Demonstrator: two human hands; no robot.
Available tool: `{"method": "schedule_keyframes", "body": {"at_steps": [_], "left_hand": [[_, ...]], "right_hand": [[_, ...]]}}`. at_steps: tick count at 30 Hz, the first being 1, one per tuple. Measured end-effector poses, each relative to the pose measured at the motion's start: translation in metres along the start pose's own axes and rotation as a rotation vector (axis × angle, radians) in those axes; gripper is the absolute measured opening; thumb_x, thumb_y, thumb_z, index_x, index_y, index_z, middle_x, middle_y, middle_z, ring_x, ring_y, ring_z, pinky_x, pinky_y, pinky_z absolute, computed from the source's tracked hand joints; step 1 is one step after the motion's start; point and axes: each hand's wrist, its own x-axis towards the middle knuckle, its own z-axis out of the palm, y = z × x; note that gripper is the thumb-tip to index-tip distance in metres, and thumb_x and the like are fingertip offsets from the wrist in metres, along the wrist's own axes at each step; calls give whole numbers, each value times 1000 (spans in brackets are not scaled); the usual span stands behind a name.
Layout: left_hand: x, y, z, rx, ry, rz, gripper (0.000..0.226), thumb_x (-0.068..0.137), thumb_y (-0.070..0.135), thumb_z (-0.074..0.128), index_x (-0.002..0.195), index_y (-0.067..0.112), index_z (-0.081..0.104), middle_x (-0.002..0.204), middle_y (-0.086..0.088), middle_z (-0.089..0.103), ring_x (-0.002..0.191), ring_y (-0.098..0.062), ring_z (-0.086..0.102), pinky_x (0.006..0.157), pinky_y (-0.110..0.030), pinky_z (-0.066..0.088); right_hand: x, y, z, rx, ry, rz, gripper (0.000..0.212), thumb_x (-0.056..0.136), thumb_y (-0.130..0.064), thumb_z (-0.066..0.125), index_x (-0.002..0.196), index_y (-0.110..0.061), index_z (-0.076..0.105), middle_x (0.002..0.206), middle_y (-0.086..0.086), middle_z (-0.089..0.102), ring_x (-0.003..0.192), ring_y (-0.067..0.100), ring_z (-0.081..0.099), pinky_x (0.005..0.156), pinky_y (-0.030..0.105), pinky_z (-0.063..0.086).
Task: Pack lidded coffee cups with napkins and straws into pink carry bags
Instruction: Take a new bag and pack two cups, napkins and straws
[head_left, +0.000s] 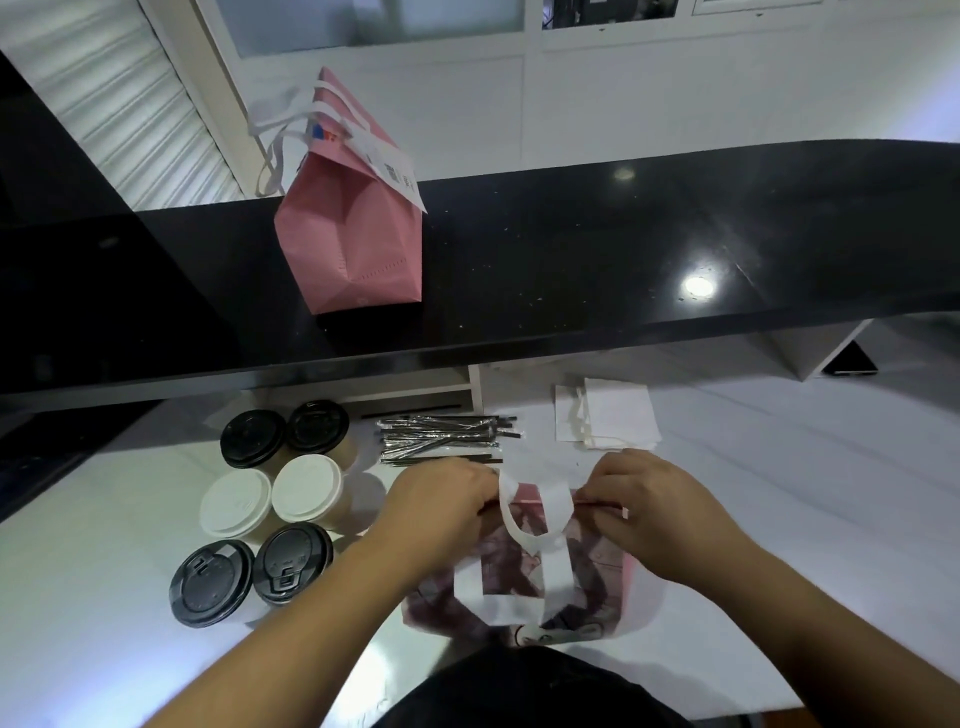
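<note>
While both hands worked at the top edge of a flat pink bag (524, 566) lying on the white table (779, 467), the step in hand appeared to be the opening of a fresh bag. The left hand (441, 501) pinched the left side of the bag mouth with curled fingers; the right hand (641, 493) pinched the right side in the same manner. The white handles (530, 525) lay looped between the two hands.

One packed bag (353, 228) stood upright on the black counter (623, 249), its mouth folded shut under a printed label, well apart from the work area.

Six lidded cups (270, 509) stood in a cluster to the left of the flat bag: four with black lids, two with white. A bundle of wrapped straws (441, 439) lay just beyond the left hand, and a stack of napkins (610, 413) lay beyond the right hand.

The next move likely called for the mouth to be parted and the base squared, so that the bag could stand and receive cups. Thin bag walls could cling together, so an even pull from both sides was advisable.
</note>
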Motion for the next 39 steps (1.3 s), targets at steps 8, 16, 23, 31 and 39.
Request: {"method": "schedule_keyframes", "body": {"at_steps": [8, 16, 23, 31, 39], "left_hand": [[-12, -13, -5, 41, 75, 31, 19, 98, 44, 57, 105, 32, 70, 99, 10, 71, 96, -17, 64, 65, -31, 45], [-44, -54, -16, -132, 167, 15, 19, 85, 30, 86, 102, 38, 83, 88, 15, 79, 78, -13, 72, 66, -31, 57], [-51, -58, -13, -269, 225, -43, 29, 81, 17, 90, 101, 37, 85, 91, 17, 80, 80, -5, 71, 70, -22, 55], [-51, -57, -3, -312, 202, -172, 21, 91, 29, 79, 108, 41, 81, 101, 26, 74, 97, 1, 65, 82, -12, 46], [-48, -54, -9, -388, 262, -185, 14, 93, 31, 77, 103, 41, 78, 98, 38, 65, 100, 14, 57, 85, -8, 40]], "right_hand": [[-9, 14, -8, 29, -13, 60, 10, 90, -31, 77, 91, -24, 83, 79, -12, 64, 70, 6, 56, 60, 10, 38], [-15, 20, -16, 58, -60, 52, 18, 95, -32, 69, 104, -24, 82, 89, -13, 69, 73, 1, 56, 64, 11, 44], [-18, 22, -21, 83, -55, 69, 15, 93, -31, 72, 102, -28, 83, 87, -16, 69, 73, 2, 61, 62, 16, 52], [-14, -1, -17, -132, -130, 63, 62, 80, -70, 54, 134, -42, 57, 116, -23, 58, 106, 4, 51, 87, 23, 46], [8, -27, -4, -251, -137, 47, 30, 92, -28, 54, 113, -34, 73, 101, -14, 66, 95, 11, 58, 75, 22, 45]]}}
